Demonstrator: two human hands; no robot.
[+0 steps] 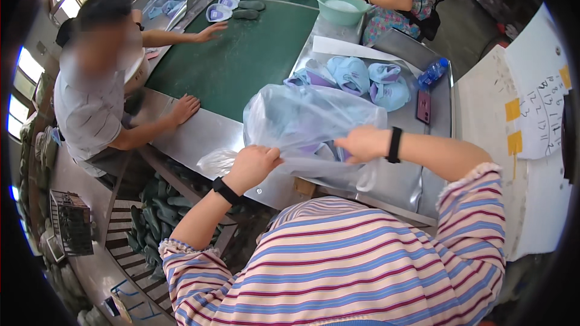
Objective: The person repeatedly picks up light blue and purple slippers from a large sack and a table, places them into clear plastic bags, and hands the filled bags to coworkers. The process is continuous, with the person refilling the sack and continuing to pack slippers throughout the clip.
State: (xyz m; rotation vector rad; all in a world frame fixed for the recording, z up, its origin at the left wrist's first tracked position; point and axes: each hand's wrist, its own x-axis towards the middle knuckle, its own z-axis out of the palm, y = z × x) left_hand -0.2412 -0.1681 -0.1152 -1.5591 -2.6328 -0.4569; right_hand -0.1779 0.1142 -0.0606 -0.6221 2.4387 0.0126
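A clear plastic bag point(272, 108) lies on the metal worktop in front of me, with light blue and lilac pieces showing through it. My left hand point(254, 166) is closed, its fingers pinching the bag's near left edge. At the bag's near right side, my right hand point(365, 143) has its fingers curled on the film beside a lilac piece. Just beyond the bag sit several light blue shoe uppers point(348, 74), heaped together. A crumpled end of plastic point(217, 162) spreads out left of my left hand.
A green conveyor belt point(241, 54) carries shoe uppers point(219, 12) and dark soles point(252, 5). One person point(90, 102) leans over it at left; another works beside a mint basin point(340, 9). A blue bottle point(432, 73) and a phone point(424, 107) lie at right.
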